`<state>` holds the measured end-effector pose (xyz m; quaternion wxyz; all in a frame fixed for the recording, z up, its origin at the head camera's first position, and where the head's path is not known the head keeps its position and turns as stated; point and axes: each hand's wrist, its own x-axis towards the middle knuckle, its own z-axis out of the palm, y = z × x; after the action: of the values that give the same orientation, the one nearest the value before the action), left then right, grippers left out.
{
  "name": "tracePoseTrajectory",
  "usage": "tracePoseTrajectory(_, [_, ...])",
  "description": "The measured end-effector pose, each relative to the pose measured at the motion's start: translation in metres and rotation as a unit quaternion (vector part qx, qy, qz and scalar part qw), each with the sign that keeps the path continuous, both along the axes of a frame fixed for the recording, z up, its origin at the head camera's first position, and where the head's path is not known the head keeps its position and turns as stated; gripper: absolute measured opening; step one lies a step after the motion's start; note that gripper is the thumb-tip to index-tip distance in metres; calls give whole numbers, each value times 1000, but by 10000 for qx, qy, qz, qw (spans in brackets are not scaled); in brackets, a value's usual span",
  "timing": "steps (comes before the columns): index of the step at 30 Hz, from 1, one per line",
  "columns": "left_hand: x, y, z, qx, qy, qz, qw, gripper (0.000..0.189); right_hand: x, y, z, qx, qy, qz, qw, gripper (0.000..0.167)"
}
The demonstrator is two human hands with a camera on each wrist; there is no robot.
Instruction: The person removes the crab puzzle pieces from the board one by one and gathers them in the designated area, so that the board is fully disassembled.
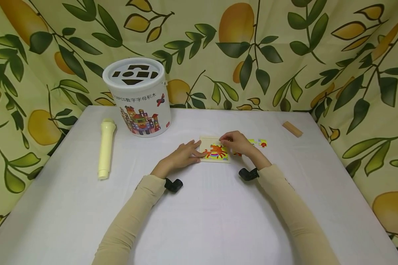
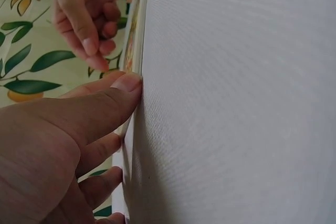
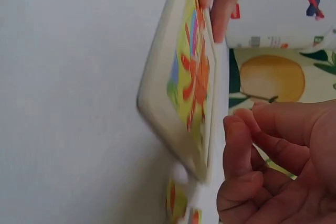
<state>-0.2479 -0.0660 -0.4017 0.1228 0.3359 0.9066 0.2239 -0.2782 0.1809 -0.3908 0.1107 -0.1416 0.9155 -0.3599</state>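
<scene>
A small wooden jigsaw board point(image 1: 205, 141) lies on the table, with a red-orange creature puzzle point(image 1: 215, 152) partly filling it. Its upper left shows bare wood. My left hand point(image 1: 183, 156) rests at the board's left side, fingers spread, the thumb point(image 2: 126, 83) touching the rim. Above the board's upper right edge hovers my right hand point(image 1: 238, 142), its fingers loosely bent and the thumb tip close to the index finger. No piece shows between these fingertips point(image 3: 236, 124). Loose puzzle pieces point(image 1: 262, 143) lie right of the board, some partly hidden by the right hand.
A white lidded bucket point(image 1: 137, 97) with shape holes stands at the back left. Nearer on the left lies a cream microphone-shaped tube point(image 1: 106, 149). One wooden block point(image 1: 292, 129) is at the back right. A patterned curtain point(image 1: 199, 55) hangs behind the white-covered table point(image 1: 212, 221).
</scene>
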Motion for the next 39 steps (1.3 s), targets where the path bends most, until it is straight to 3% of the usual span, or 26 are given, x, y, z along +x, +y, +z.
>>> tracePoseTrajectory(8, [-1,0,0,-42,123,-45,9999,36,-3,-21,-9,233,55,70,9997,26])
tracePoseTrajectory(21, [1,1,3,-70,88,6,9999,36,-2,-25,-13,255,269,64,9993,20])
tracePoseTrajectory(30, [0,0,2,-121,95,13,9999,36,2,-24,-16,63,433,52,9990,14])
tracePoseTrajectory(39, [1,1,3,-115,117,-8,9999,35,2,-19,-10,-256,275,106,9992,16])
